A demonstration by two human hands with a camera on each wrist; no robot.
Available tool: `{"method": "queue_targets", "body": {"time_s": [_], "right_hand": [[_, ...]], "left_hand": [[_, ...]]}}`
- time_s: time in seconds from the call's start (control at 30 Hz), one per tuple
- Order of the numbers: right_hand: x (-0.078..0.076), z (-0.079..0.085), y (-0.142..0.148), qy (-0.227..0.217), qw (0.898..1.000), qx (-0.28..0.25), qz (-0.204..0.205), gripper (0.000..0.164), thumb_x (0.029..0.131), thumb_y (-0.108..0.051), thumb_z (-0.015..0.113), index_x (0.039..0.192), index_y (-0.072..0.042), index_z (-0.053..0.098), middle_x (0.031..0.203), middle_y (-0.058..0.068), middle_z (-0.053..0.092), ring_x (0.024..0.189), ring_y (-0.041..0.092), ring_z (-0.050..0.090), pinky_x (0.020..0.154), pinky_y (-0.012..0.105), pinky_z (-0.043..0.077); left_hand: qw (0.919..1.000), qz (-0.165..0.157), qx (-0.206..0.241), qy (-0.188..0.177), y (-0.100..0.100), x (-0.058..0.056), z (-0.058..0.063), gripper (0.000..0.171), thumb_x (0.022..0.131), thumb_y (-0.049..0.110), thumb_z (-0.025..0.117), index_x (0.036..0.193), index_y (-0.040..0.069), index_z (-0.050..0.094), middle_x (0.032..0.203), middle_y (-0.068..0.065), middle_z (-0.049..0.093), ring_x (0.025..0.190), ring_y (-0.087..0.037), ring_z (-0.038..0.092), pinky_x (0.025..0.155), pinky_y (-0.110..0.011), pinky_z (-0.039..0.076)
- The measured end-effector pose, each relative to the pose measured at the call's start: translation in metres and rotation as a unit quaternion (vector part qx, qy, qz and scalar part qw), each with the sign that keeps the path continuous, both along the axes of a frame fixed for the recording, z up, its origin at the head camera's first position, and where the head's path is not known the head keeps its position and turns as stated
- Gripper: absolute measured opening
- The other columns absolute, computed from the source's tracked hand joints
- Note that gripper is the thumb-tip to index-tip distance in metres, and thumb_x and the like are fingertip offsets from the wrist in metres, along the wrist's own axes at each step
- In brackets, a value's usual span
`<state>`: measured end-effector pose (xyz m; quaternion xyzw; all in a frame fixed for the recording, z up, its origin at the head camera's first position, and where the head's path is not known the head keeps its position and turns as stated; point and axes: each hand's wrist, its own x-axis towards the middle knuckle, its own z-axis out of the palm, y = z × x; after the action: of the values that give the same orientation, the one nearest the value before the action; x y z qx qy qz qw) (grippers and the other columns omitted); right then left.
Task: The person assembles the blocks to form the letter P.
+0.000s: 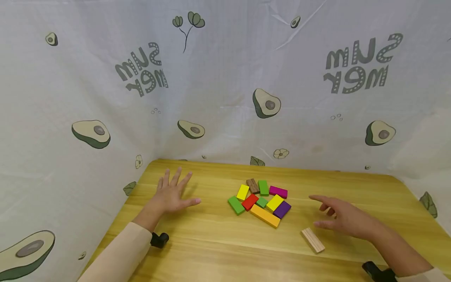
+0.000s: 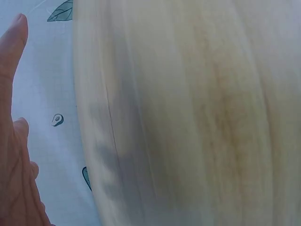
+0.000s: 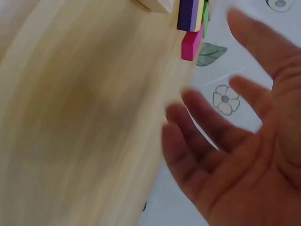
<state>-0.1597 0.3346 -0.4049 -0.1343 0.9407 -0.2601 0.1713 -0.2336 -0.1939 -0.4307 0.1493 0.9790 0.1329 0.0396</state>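
My left hand (image 1: 171, 197) is spread with straight fingers over the table's left side, holding nothing. My right hand (image 1: 347, 217) hovers at the right with loosely bent fingers and nothing in its grasp. Nearest to it lies a plain wooden block (image 1: 312, 240), just left of and below the thumb. Between the hands sits a loose cluster of flat blocks: an orange block (image 1: 265, 216), a red block (image 1: 250, 202), a purple block (image 1: 282, 210), a magenta block (image 1: 278, 192), a brown block (image 1: 253, 186), plus several yellow and green ones. In the right wrist view the magenta block (image 3: 190, 46) shows beyond the fingers.
The blocks lie on a yellow wood-grain table (image 1: 204, 243) with rounded back corners. A white curtain (image 1: 218, 78) printed with avocados hangs behind it and along its left side. Black wrist devices show at the left wrist (image 1: 159, 240) and right wrist (image 1: 378, 271).
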Motion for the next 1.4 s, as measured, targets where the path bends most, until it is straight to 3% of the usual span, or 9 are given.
{"method": "queue_targets", "body": {"time_s": [0.1, 0.2, 0.43, 0.77, 1.03, 1.23, 1.4], "right_hand": [[0.005, -0.005, 0.0, -0.099, 0.994, -0.033, 0.033, 0.09, 0.085, -0.034, 0.083, 0.157, -0.007, 0.036, 0.112, 0.009, 0.061, 0.095, 0.02, 0.057, 0.074, 0.029, 0.05], [0.01, -0.012, -0.002, -0.134, 0.987, -0.053, 0.065, 0.084, 0.084, -0.028, 0.084, 0.154, -0.008, 0.042, 0.101, 0.006, 0.056, 0.084, 0.013, 0.05, 0.066, 0.025, 0.041], [0.017, -0.021, -0.01, -0.12, 0.99, -0.045, 0.064, 0.058, 0.083, -0.029, 0.085, 0.134, -0.014, 0.061, 0.092, 0.005, 0.054, 0.078, 0.009, 0.046, 0.062, 0.026, 0.035], [0.024, -0.021, -0.011, -0.091, 0.994, -0.025, 0.06, 0.064, 0.079, -0.033, 0.088, 0.131, -0.01, 0.057, 0.094, 0.004, 0.053, 0.076, 0.006, 0.044, 0.062, 0.025, 0.034], [0.028, -0.02, -0.026, -0.027, 0.997, 0.007, 0.074, 0.062, 0.079, -0.044, 0.086, 0.124, -0.011, 0.059, 0.088, -0.004, 0.054, 0.074, 0.0, 0.046, 0.062, 0.022, 0.037], [0.026, -0.011, -0.043, -0.022, 0.998, 0.01, 0.061, 0.065, 0.078, -0.046, 0.087, 0.125, -0.011, 0.059, 0.088, -0.004, 0.056, 0.075, 0.002, 0.048, 0.063, 0.021, 0.041], [0.026, -0.006, -0.057, -0.021, 0.998, 0.014, 0.05, 0.066, 0.077, -0.048, 0.088, 0.126, -0.012, 0.061, 0.088, -0.005, 0.057, 0.075, 0.005, 0.049, 0.063, 0.021, 0.043]], "left_hand": [[1.0, -0.003, 0.001, -0.007, 0.004, 0.002, -0.003, 0.104, 0.085, 0.082, 0.054, 0.165, 0.027, 0.017, 0.173, -0.017, 0.003, 0.154, -0.056, -0.009, 0.12, -0.076, 0.003], [0.9998, -0.006, 0.014, -0.014, 0.01, 0.004, -0.003, 0.103, 0.085, 0.082, 0.055, 0.165, 0.027, 0.019, 0.173, -0.017, 0.009, 0.154, -0.056, -0.003, 0.12, -0.076, 0.006], [0.9987, -0.022, 0.044, -0.013, 0.032, 0.008, -0.01, 0.098, 0.086, 0.082, 0.054, 0.164, 0.031, 0.024, 0.168, -0.013, 0.026, 0.153, -0.048, 0.017, 0.12, -0.072, 0.019], [0.9968, -0.043, 0.068, 0.0, 0.07, 0.014, -0.011, 0.092, 0.087, 0.079, 0.056, 0.161, 0.029, 0.033, 0.152, -0.009, 0.045, 0.134, -0.036, 0.038, 0.113, -0.058, 0.036], [0.9959, -0.05, 0.076, 0.002, 0.098, 0.015, -0.019, 0.086, 0.09, 0.073, 0.059, 0.157, 0.022, 0.042, 0.139, -0.013, 0.057, 0.119, -0.031, 0.049, 0.102, -0.05, 0.047], [0.9971, -0.053, 0.048, 0.026, 0.118, 0.017, -0.023, 0.075, 0.085, 0.07, 0.068, 0.138, 0.017, 0.063, 0.127, -0.007, 0.064, 0.108, -0.026, 0.054, 0.094, -0.043, 0.051], [0.998, -0.043, 0.023, 0.041, 0.129, 0.019, -0.028, 0.075, 0.078, 0.076, 0.07, 0.123, 0.017, 0.068, 0.116, -0.004, 0.065, 0.102, -0.023, 0.055, 0.091, -0.039, 0.051]]}}
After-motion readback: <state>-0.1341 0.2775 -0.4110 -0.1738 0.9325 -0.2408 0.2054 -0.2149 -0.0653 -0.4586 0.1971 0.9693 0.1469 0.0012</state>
